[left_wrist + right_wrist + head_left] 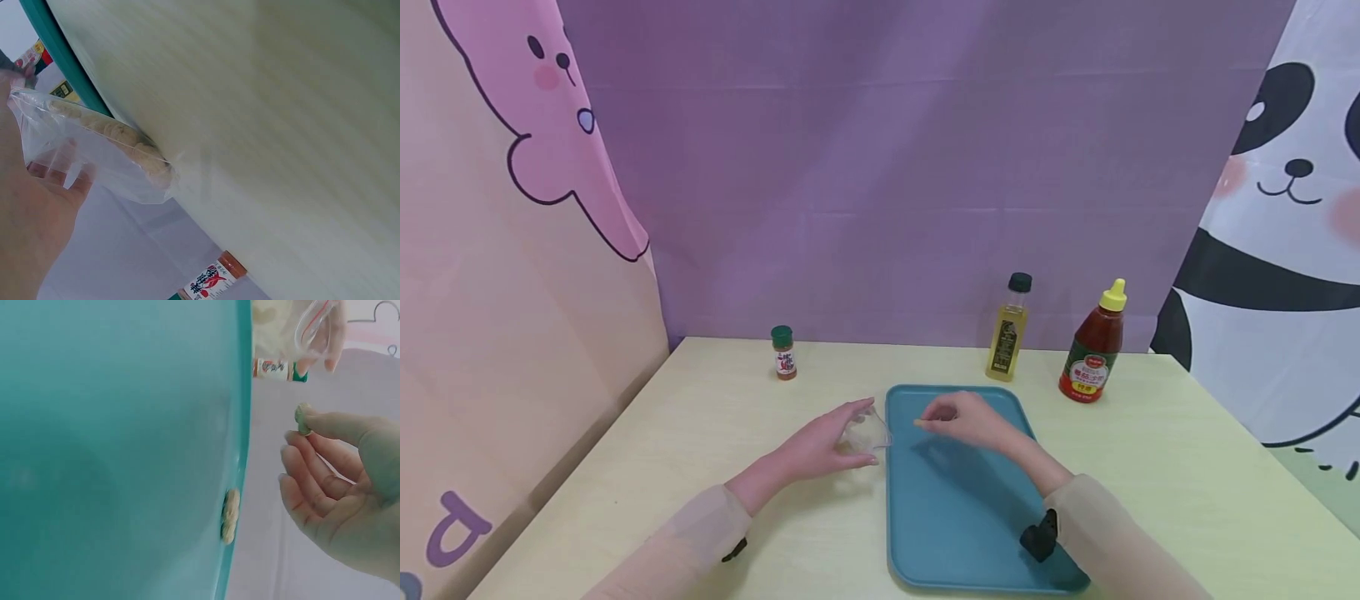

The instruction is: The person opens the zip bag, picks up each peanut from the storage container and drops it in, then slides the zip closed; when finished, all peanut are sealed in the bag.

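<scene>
My left hand (823,442) holds a clear plastic zip bag (867,432) by the tray's left edge, fingers and thumb spread around its sides. Several peanuts in their shells (122,134) lie along the bottom of the bag in the left wrist view. Between thumb and fingertip, my right hand (964,419) pinches one peanut (303,419) above the blue tray (958,517). Another peanut (230,516) lies on the tray close to its rim, seen in the right wrist view; the right hand hides that spot in the head view.
At the back left of the table (715,433) stands a small green-capped seasoning jar (784,353). Behind the tray are an oil bottle (1009,333) with a dark cap and, farther right, a ketchup bottle (1092,350) with a yellow nozzle. A purple cloth (850,167) hangs behind.
</scene>
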{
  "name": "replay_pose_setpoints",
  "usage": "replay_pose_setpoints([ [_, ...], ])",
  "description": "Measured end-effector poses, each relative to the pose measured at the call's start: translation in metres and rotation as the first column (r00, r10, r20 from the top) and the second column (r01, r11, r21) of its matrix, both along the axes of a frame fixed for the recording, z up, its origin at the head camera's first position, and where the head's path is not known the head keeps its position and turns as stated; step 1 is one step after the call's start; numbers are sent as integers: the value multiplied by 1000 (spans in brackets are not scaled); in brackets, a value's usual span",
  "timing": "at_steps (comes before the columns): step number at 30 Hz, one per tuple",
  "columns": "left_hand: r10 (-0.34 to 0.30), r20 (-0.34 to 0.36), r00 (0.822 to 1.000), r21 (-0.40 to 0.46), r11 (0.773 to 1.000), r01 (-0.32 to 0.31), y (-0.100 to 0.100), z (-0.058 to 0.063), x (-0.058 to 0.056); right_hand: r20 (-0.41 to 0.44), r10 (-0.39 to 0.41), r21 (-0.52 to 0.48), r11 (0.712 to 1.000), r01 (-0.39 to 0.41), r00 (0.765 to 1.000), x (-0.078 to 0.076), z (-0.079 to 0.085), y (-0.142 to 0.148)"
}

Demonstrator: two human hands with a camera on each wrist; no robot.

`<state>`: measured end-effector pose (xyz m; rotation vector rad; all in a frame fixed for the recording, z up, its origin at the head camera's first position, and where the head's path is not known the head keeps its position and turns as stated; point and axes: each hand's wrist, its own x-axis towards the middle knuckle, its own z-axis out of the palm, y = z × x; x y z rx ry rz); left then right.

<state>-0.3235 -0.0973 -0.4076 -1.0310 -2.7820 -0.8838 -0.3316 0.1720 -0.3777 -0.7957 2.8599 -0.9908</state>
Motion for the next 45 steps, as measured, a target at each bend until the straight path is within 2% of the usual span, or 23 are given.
replay_pose_setpoints([
  [9, -3, 4, 1000, -4, 1000, 3, -1, -2, -2, -78, 52, -81, 995, -58, 996, 11, 8, -23],
  [17, 1, 7, 1000, -10, 1000, -1, -2, 0, 0, -148, 134, -104, 983, -150, 980, 15, 10, -41],
  [23, 2, 11, 1000, -7, 1000, -2, -2, -1, 0, -146, 154, -94, 981, -169, 977, 16, 8, -47],
  [45, -13, 0, 1000, 0, 1000, 13, -1, 0, 0, -127, 149, -122, 979, -165, 981, 17, 5, -53],
])
